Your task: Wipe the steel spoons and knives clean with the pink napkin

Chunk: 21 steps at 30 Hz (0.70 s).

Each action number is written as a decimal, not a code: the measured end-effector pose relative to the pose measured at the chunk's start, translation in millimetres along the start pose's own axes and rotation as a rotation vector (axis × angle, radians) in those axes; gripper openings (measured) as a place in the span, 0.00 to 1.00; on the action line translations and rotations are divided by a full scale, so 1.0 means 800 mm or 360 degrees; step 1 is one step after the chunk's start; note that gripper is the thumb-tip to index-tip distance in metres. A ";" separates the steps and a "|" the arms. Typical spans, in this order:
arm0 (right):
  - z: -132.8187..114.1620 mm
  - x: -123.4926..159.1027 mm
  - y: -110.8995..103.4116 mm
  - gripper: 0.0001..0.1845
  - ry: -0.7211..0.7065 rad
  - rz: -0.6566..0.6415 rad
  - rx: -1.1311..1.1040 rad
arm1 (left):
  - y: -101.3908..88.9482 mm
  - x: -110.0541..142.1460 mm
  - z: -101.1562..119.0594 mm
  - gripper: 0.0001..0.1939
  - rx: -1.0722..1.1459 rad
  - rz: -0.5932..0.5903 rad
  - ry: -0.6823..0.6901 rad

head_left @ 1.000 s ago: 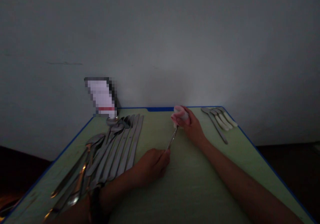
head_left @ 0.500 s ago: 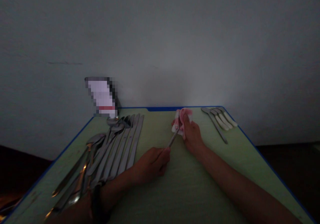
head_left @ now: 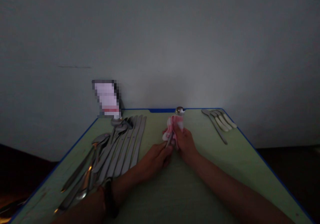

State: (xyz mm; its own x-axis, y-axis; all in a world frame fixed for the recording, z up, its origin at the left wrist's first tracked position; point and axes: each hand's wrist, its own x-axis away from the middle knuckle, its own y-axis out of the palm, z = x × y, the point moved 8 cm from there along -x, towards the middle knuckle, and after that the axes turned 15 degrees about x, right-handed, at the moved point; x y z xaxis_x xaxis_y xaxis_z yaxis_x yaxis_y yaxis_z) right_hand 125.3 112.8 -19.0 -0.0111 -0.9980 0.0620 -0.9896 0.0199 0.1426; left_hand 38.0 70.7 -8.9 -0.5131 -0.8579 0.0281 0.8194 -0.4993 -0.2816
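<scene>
My left hand (head_left: 158, 157) is closed around the handle end of a metal spoon (head_left: 179, 111). The spoon's bowl shows beyond a pink and white cloth (head_left: 177, 121), pointing toward the wall. My right hand (head_left: 186, 140) is closed on the cloth, which wraps around the spoon's shaft. Both hands are close together above the middle of the table. To the left lie several knives (head_left: 135, 144) side by side, along with several spoons (head_left: 101, 138). On the right rest a single spoon (head_left: 215, 127) and several forks with pale handles (head_left: 221, 121).
The green table (head_left: 200, 190) has a blue edge and stands against a grey wall (head_left: 160, 44). A pixelated upright device (head_left: 107, 97) leans at the table's back left. Metal cutlery (head_left: 75, 177) lies loosely near the left forearm.
My right hand has slid the cloth down the spoon toward my left hand, uncovering the bowl. The two hands are now closer together. The view has shifted slightly.
</scene>
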 end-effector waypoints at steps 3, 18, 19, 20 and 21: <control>-0.001 -0.008 -0.013 0.25 -0.0035 0.0050 0.0013 | 0.003 0.001 0.000 0.20 -0.0008 -0.0034 -0.0005; -0.009 0.031 -0.032 0.24 -0.0296 -0.0115 0.0672 | -0.027 -0.003 -0.001 0.26 -0.0081 0.0450 0.0077; -0.011 0.037 -0.032 0.23 -0.0336 -0.0250 0.0760 | -0.031 -0.003 -0.002 0.25 0.0019 0.0497 0.0077; -0.013 0.043 -0.033 0.23 -0.0364 -0.0370 0.0854 | -0.033 -0.003 -0.003 0.23 0.0138 0.0523 0.0074; -0.013 0.050 -0.032 0.22 -0.0375 -0.0513 0.0961 | -0.034 -0.003 -0.003 0.21 0.0263 0.0532 0.0072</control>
State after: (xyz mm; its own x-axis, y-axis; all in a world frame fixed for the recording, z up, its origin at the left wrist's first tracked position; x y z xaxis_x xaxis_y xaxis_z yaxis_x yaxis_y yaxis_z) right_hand 151.5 72.7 -9.6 0.3313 -0.9364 -0.1156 -0.8547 -0.2460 -0.4572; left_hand 16.7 86.9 -4.0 -0.2183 -0.9724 -0.0825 0.9718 -0.2088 -0.1097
